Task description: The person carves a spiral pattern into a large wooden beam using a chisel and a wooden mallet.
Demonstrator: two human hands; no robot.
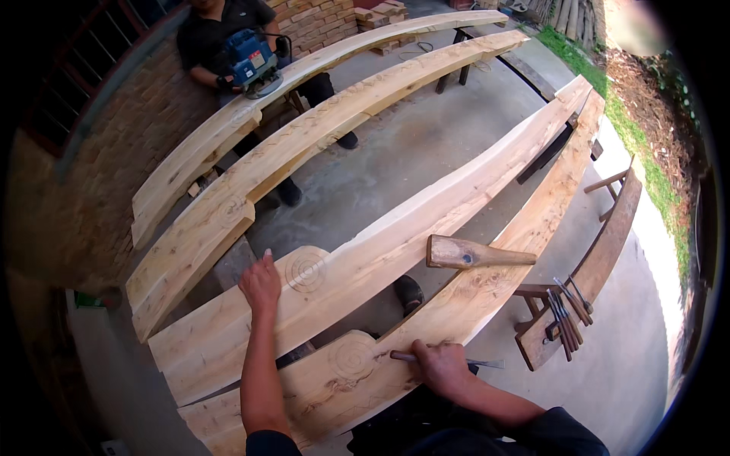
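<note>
My left hand [261,286] is at the far edge of a pale wooden beam [365,262], beside a drawn or carved spiral [306,271]; its fingers are partly bent, with one stretched up, and it holds no tool. My right hand [442,366] is closed around a chisel [487,363], its handle end poking out to the left and its metal blade to the right. Under it lies the nearest curved beam [433,323], which carries another spiral [351,358]. A wooden mallet [487,253] rests across this beam, its thick head to the left.
Two more curved beams [319,114] stretch across the far side. Behind them a person [228,45] handles a blue power tool [249,61]. To the right, a narrow wooden bench [608,243] bears several chisels [566,323]. A dark shoe [408,292] shows between the near beams.
</note>
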